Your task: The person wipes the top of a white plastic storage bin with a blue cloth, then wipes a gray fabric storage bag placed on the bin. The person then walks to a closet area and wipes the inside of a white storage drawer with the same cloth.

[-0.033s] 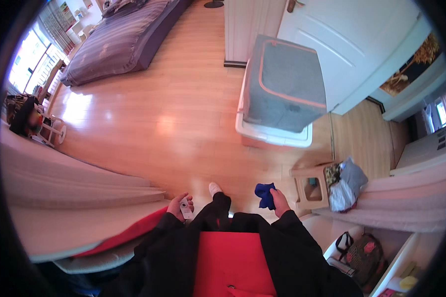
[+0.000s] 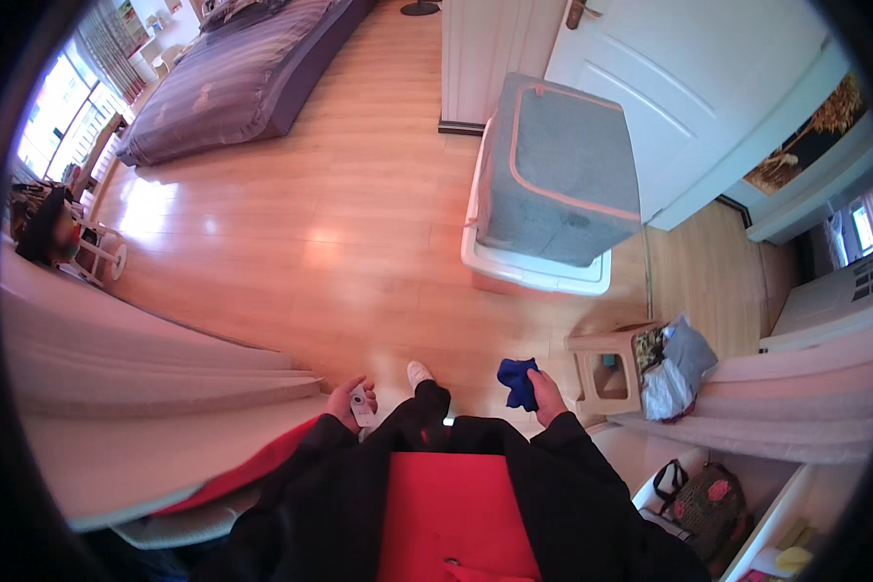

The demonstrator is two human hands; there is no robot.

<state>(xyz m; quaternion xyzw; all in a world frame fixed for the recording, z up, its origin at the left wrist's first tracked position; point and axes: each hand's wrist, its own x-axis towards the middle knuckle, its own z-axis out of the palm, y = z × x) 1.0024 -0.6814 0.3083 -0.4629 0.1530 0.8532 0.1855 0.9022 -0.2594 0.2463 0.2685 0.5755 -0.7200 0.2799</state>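
My left hand (image 2: 342,401), low and left of centre, has its fingers curled round a small white handheld device (image 2: 362,405) with a round dark spot near its top. Its exact kind is too small to make out. On the other side, my right hand (image 2: 550,396) pinches a crumpled dark blue cloth (image 2: 518,381) by its right edge. The cloth hangs above the wooden floor, left of a beige plastic stool (image 2: 629,402). Both forearms are in black sleeves, and a red garment front shows between them.
A grey fabric storage box (image 2: 572,170) sits on a white-lidded bin (image 2: 533,276) ahead, near a white door (image 2: 679,78). Plastic bags (image 2: 671,386) rest by the stool. At lower right, a dark flowered bag (image 2: 710,504) lies in a white compartment. A bed (image 2: 218,92) stands far left.
The view has tilted very slightly. Both hands keep hold of the same things in almost the same places.
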